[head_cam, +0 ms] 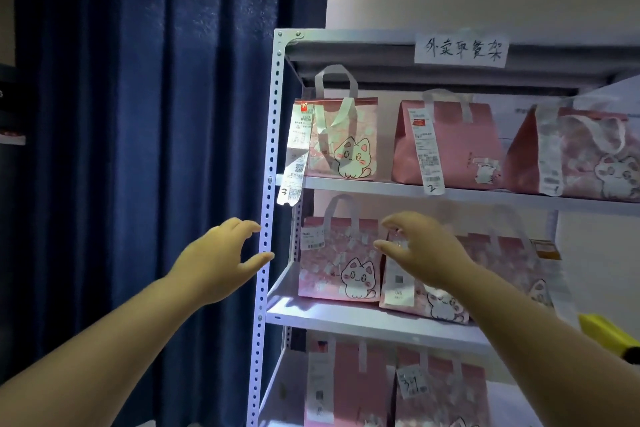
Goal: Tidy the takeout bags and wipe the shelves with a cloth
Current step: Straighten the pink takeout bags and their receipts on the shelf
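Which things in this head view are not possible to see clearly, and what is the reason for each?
Head view:
- Receipt print: too small.
- Middle-shelf bag: partly behind right hand; motion blur hides whether it grips.
- Yellow object: cut off by right edge and forearm.
- Bottom-shelf bags: cut off by lower edge.

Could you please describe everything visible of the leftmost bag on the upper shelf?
The leftmost bag is pink, fabric-like, with a cartoon cat on its front. It stands upright, leftmost on the shelf. One white handle stands up, the other droops forward. A long receipt marked 3 hangs past the shelf edge. It touches no other bag.
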Tool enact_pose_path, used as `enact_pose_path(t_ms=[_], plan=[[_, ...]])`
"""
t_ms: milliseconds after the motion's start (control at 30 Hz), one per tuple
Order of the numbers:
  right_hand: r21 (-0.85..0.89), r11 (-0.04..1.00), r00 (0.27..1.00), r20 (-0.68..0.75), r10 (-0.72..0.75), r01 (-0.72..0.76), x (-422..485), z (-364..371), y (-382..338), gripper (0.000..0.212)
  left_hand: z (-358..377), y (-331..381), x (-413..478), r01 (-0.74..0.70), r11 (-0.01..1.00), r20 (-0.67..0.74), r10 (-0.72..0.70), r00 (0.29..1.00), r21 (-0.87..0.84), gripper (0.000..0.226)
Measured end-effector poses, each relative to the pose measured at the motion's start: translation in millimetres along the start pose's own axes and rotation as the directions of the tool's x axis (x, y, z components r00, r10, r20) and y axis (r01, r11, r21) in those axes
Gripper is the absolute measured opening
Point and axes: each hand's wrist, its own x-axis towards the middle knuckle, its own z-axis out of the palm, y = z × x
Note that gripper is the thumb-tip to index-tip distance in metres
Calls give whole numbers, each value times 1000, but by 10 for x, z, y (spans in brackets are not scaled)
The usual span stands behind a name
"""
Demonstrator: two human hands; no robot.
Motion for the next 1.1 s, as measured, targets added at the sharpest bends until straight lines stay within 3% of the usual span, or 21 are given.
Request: enact_pose_path(t_ms=[333, 600, 800, 1100], plan=[[-23, 998, 965, -255, 58, -66, 1109, 797, 472, 37, 789, -651, 1366, -65, 986, -158, 40, 987, -157, 41], [-27, 987, 871, -473, 129, -161, 2020, 1099, 701, 58, 1167, -742, 2464, -254, 949, -236, 207, 949, -186, 51], [35, 963, 849, -465, 252, -267, 2343, 1336, 883, 72, 1363, -819, 2844, -231, 953, -281, 171, 944, -198, 59], [85, 981, 839, -508, 193, -174, 2555, 1456, 1096, 67, 1439, -942, 3010, -226, 896, -335, 94, 938, -382, 48]])
